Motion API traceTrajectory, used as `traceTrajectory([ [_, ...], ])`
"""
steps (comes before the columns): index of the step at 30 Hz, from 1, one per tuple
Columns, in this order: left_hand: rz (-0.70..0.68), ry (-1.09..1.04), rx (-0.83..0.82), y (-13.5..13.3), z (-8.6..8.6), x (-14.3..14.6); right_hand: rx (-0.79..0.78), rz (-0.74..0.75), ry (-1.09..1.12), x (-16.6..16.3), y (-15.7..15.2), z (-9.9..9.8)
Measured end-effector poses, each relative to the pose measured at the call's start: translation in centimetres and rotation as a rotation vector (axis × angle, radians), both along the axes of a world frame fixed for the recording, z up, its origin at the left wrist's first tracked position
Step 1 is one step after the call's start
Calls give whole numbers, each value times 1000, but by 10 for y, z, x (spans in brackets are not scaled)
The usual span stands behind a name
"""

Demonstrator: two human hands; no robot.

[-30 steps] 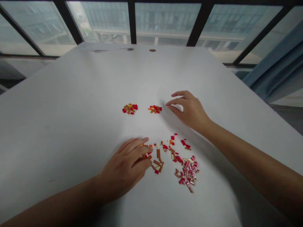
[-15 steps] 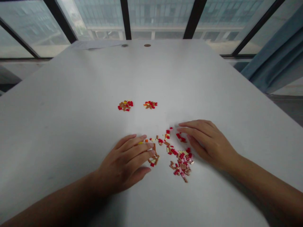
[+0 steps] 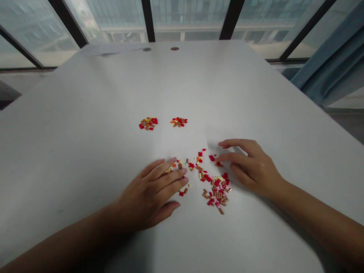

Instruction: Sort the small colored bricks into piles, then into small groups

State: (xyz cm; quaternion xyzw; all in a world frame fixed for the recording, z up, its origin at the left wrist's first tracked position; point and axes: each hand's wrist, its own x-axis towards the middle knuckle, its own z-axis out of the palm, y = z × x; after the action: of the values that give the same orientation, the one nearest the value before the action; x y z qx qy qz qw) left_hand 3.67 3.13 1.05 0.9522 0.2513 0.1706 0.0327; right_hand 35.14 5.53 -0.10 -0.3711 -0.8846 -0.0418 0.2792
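Small toy building bricks in red, brown, orange and pale yellow lie loose on a white table [image 3: 93,151]. Over some of them, on the left, my left hand [image 3: 155,189] rests palm down with its fingers stretched out, hiding part of that group. My right hand [image 3: 253,167] is at the right edge of the bricks, fingers apart; its middle fingertip is at a few red and brown bricks [image 3: 212,157]. I cannot tell whether it touches them. Between the hands is a denser heap of bricks [image 3: 218,191], with a thin trail of bricks [image 3: 191,165] leading up and left from it.
Farther back sit two small brick piles, a left pile [image 3: 148,123] and a right pile [image 3: 179,121]. Two round dark discs, one of them a brown disc [image 3: 174,48], are at the table's far edge before the windows. A blue curtain [image 3: 327,72] hangs at the right.
My right hand's fingers have spread wider, the index finger lifting away from the others. My left hand has slid slightly over its bricks, covering more of them. The whole view has shifted a little.
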Motion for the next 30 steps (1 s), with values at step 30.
traceTrajectory([
  [30, -72, -141, -10, 0, -4, -3, -10, 244, 76, -15, -14, 1],
])
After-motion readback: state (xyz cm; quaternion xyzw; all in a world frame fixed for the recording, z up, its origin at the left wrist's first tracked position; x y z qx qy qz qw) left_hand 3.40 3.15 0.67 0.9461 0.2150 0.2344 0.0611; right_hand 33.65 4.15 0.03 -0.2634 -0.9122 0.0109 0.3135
